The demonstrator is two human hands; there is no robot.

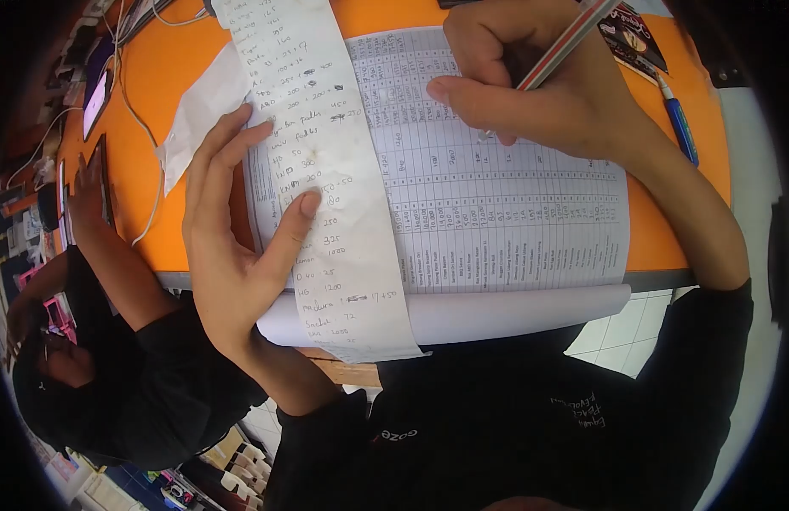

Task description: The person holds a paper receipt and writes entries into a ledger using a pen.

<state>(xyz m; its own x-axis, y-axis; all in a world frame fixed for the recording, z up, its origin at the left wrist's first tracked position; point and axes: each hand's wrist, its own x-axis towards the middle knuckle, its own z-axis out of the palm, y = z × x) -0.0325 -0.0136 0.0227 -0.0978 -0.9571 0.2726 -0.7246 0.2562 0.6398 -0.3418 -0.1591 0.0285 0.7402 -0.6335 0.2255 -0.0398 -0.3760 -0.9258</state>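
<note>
My right hand (539, 102) is closed around a pen (573, 38) with red and dark stripes. The pen's tip rests at the handwritten columns of a printed table sheet (513, 221). A long narrow strip of paper (352, 247) with a handwritten list of words and numbers overlaps the left part of that sheet. My left hand (241, 230) lies with its fingers spread, the thumb pressing on the strip. The near end of the sheet curls over the table edge.
The orange table (658, 230) carries a blue pen (681, 128) and a dark printed packet (633, 38) at the right. White cables (126, 94) and a lit phone (96, 102) lie at the left. Another person (147, 383) in black sits on my left, arms on the table.
</note>
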